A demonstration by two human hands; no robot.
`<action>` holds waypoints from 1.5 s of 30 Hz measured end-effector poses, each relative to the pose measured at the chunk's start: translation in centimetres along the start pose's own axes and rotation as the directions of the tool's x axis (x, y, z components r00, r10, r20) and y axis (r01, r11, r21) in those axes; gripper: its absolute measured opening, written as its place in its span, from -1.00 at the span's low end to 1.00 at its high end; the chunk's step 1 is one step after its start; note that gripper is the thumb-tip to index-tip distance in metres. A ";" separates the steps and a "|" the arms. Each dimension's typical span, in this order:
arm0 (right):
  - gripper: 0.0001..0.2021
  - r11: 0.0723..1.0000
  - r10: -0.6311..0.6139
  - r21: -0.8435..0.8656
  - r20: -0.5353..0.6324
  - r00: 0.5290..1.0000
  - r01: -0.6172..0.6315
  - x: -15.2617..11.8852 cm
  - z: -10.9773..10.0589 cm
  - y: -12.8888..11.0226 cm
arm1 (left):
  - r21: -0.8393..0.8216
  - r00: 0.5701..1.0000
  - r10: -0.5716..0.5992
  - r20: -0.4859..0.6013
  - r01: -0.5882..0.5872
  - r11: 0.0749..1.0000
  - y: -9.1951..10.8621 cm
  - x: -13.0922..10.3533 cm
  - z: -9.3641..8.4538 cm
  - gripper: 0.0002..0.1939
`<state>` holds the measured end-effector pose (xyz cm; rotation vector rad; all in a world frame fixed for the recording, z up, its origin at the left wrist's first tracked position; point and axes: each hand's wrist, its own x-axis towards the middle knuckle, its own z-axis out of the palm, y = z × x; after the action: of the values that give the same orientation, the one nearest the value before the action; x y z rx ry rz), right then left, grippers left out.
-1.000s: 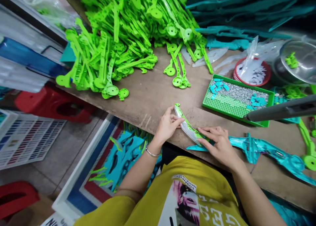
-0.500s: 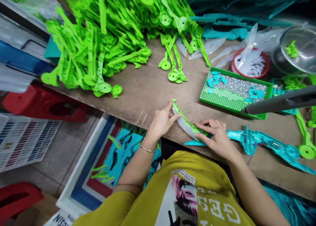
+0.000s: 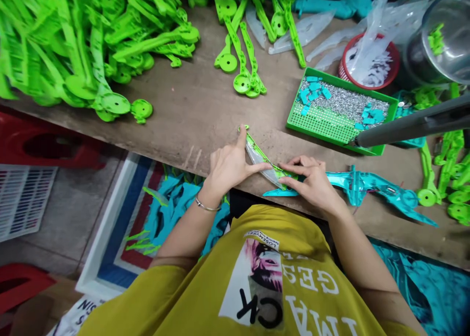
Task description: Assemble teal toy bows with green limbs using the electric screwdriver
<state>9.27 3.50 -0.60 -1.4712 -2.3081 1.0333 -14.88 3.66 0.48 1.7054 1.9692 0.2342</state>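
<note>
Under the fingers (image 3: 259,168), a translucent piece (image 3: 270,177)

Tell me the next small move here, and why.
I'd probably have the left hand press along the green strip edging the translucent blade-shaped piece: its index finger is at the far tip, while the right hand holds the near end.

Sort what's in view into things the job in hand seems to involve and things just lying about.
Likely involved:
green strip, pinched by the right hand, left hand spread along it
clear piece, beside the strip
perhaps the teal part near the right hand

Lying about for now:
green pile
green tray of metal bits
red basket
metal bowl
</note>
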 end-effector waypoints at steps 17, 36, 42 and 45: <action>-0.66 0.999 -0.031 -0.034 0.005 1.000 0.031 -0.3 0.2 0.0 | -0.065 0.982 0.083 -0.170 -0.095 0.993 -1.6 2.1 -0.7 -0.21; -0.46 0.797 0.120 0.600 -0.273 0.954 0.071 4.7 -3.1 -4.1 | -0.656 0.835 0.129 -0.535 -0.507 0.559 2.2 1.3 2.3 -0.46; -0.46 0.781 0.103 0.624 -0.146 0.984 0.010 4.7 -0.9 -6.7 | -0.552 0.808 0.308 -0.502 -0.574 0.605 2.5 -5.0 4.5 -0.58; -0.53 0.900 -0.037 0.429 -0.115 0.993 0.083 4.1 -0.9 -6.8 | -0.503 0.824 0.389 -0.412 -0.562 0.657 0.9 -4.0 2.6 -0.83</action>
<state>2.91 5.71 3.78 -1.2326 -1.8754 1.3121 -12.56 -0.56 -0.20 1.7507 1.3062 1.2219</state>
